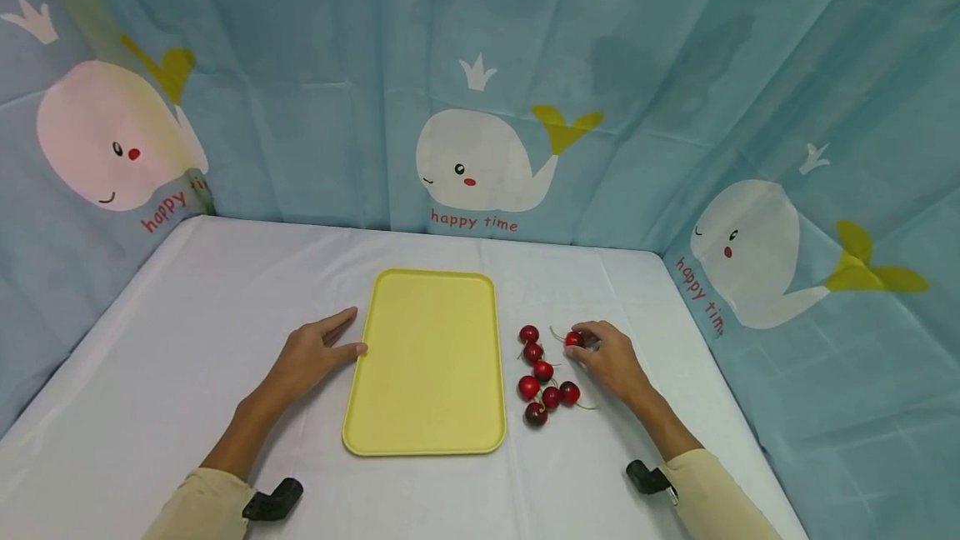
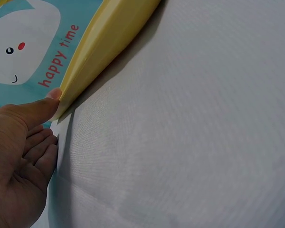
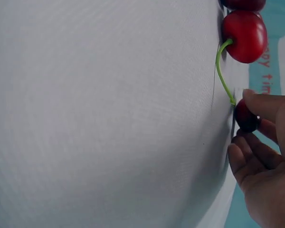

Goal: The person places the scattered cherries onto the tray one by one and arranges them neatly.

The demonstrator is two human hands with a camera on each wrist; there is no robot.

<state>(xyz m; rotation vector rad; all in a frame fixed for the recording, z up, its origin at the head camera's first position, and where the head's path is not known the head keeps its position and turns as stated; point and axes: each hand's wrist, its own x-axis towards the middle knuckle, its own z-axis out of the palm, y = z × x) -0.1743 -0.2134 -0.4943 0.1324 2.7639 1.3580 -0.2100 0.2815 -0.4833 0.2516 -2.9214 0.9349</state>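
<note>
A yellow rectangular tray (image 1: 429, 357) lies flat on the white tablecloth in front of me. My left hand (image 1: 311, 358) is at its left side, the thumb touching the tray's rim and the other fingers extended loosely. In the left wrist view, that thumb (image 2: 51, 97) meets the tray's outer wall (image 2: 102, 50). To the right of the tray, my right hand (image 1: 611, 361) pinches a red cherry (image 1: 573, 339) with a stem between thumb and fingers. The pinched cherry (image 3: 246, 116) looks dark in the right wrist view, close to the cloth.
Several loose cherries (image 1: 543, 371) with green stems lie between the tray and my right hand. White cloth (image 1: 225, 298) covers the table. A blue curtain (image 1: 300, 107) printed with whales hangs along the back and both sides. Black devices (image 1: 273, 500) sit at both cuffs.
</note>
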